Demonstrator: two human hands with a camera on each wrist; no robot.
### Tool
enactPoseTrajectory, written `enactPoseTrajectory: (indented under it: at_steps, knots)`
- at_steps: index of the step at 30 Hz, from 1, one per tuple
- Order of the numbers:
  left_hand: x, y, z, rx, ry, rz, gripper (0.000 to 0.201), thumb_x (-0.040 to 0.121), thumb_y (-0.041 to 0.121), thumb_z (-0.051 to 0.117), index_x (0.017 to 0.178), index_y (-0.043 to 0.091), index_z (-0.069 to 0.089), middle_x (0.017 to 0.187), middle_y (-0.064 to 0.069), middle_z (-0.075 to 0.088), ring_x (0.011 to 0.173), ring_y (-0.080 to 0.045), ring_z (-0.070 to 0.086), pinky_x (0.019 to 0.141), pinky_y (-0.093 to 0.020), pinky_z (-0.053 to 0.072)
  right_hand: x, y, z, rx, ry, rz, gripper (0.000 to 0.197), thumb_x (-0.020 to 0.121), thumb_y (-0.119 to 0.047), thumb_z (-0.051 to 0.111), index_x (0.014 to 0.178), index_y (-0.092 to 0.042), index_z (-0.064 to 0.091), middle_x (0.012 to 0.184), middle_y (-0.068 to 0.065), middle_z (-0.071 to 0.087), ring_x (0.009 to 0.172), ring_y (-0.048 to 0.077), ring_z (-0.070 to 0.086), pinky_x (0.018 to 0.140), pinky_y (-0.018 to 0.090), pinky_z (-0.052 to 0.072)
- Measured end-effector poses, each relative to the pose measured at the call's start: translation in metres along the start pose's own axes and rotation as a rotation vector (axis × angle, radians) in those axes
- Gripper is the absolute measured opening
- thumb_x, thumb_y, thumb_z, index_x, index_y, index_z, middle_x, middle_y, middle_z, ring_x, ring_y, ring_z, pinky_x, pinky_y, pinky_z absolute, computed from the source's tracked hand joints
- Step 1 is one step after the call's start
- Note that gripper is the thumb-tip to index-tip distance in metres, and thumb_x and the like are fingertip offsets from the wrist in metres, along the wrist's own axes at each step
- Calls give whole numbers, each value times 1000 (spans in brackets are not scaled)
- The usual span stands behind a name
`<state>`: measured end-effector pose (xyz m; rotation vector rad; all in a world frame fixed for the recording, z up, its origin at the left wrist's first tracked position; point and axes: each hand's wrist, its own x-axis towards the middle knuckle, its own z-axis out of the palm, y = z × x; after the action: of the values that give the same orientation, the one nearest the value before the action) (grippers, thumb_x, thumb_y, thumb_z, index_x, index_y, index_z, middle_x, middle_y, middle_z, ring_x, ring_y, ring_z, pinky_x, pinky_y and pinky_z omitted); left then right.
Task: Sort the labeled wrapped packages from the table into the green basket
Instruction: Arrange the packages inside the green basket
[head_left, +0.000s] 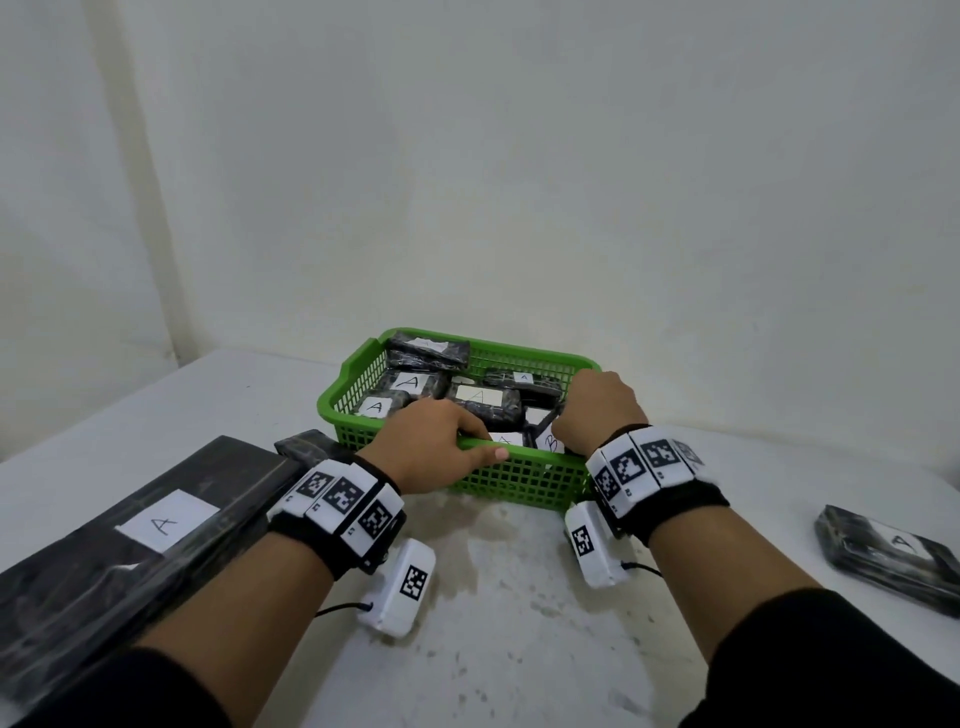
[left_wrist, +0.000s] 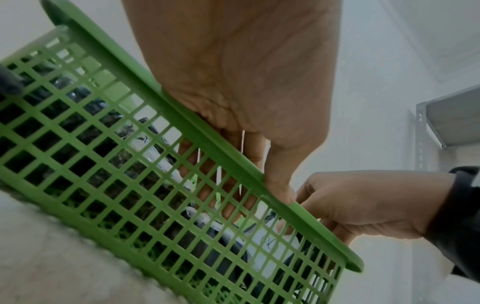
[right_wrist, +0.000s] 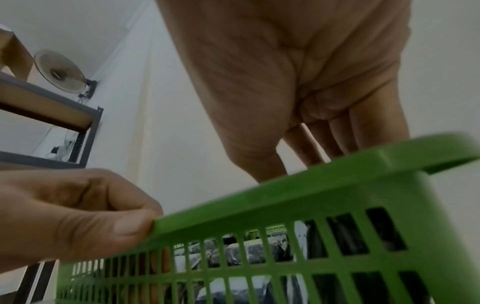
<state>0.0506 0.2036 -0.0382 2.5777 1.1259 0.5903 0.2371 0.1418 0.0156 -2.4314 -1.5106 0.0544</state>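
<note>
Nearest, on the worktop (head_left: 519, 597): large A package (head_left: 130, 535) beside left forearm, long axis running away; smaller A package (head_left: 883, 561) well right. Then left hand (head_left: 431, 441) gripping near rim of green basket (head_left: 514, 478), thumb outside. Right hand (head_left: 597, 410) curled inside, pinching B package (head_left: 549, 441). Beyond, several A packages piled within.

You are in a plain storeroom or packing room, not a home. You face bare white walls (head_left: 519, 156) and a white worktable (head_left: 493, 597), its top scuffed. Metal rack shelving (right_wrist: 52, 102) stands on your left with a cardboard box (right_wrist: 13, 53) on top, and a fan (right_wrist: 59, 72) is fixed to the wall beside it. Another steel shelf (left_wrist: 454, 117) shows on the right.
</note>
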Motion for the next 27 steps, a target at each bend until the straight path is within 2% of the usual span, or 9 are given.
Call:
enactPoseTrajectory:
  at_steps: [2, 5, 11, 14, 17, 20, 22, 24, 27]
  knots:
    - [1, 0, 0, -4, -1, -5, 45, 90, 68, 60, 105, 30, 79, 85, 5, 77, 79, -12, 70, 77, -30, 58, 5, -1, 1, -11, -39, 6, 30, 95, -7, 61, 71, -11, 43, 74, 4, 46, 63, 17, 47, 57, 28, 42]
    - [0, 1, 0, 9, 12, 3, 42, 92, 65, 61, 103, 29, 80, 85, 7, 76, 75, -10, 67, 67, -24, 49, 11, 1, -1, -22, -102, 20, 29, 96, -10, 59, 71, -11, 45, 74, 4, 47, 70, 21, 52, 49, 24, 34]
    - [-1, 2, 0, 15, 22, 3, 42, 92, 64, 61, 104, 29, 80, 86, 5, 77, 80, -12, 70, 75, -27, 54, 19, 5, -1, -18, -138, 39, 33, 101, -14, 56, 70, -11, 44, 73, 3, 48, 61, 13, 44, 48, 24, 32]
    - [-2, 3, 0, 20, 29, 2, 42, 92, 65, 61, 104, 29, 80, 89, 6, 77, 82, -12, 69, 74, -26, 53, 20, 3, 6, -28, -87, 33, 33, 99, -14, 63, 72, -10, 46, 83, 4, 54, 73, 19, 55, 60, 25, 43]
    - [-3, 3, 0, 17, 25, -1, 42, 92, 65, 61, 105, 30, 80, 89, 7, 77, 83, -10, 69, 75, -27, 55, 15, 1, 10, -56, -12, 3, 18, 97, -13, 70, 87, -9, 54, 94, 8, 55, 85, 25, 55, 73, 27, 47]
    - [-3, 3, 0, 19, 31, 1, 43, 92, 66, 60, 105, 30, 80, 89, 8, 77, 83, -10, 69, 76, -28, 56, 9, -3, 6, -88, 28, -23, 17, 92, -16, 77, 102, -9, 66, 109, 11, 65, 99, 28, 65, 74, 30, 48]
    - [-2, 2, 0, 22, 35, 6, 43, 92, 66, 60, 104, 30, 80, 89, 8, 77, 83, -10, 69, 76, -28, 56, 8, -2, 2, -69, 22, -19, 24, 88, -19, 82, 95, -11, 61, 115, 13, 67, 107, 30, 68, 75, 30, 49]
    - [-3, 3, 0, 27, 33, 9, 44, 92, 66, 60, 106, 29, 80, 93, 9, 77, 86, -10, 69, 78, -28, 55, 9, 0, 1, -34, -5, 7, 27, 88, -21, 83, 95, -9, 60, 115, 14, 68, 104, 28, 69, 74, 28, 49]
    - [-3, 3, 0, 29, 34, 13, 45, 92, 67, 59, 107, 29, 79, 96, 9, 78, 87, -10, 69, 78, -27, 54, 11, 0, 1, 16, -2, 45, 23, 93, -16, 77, 109, -3, 67, 119, 16, 68, 102, 29, 68, 72, 27, 48]
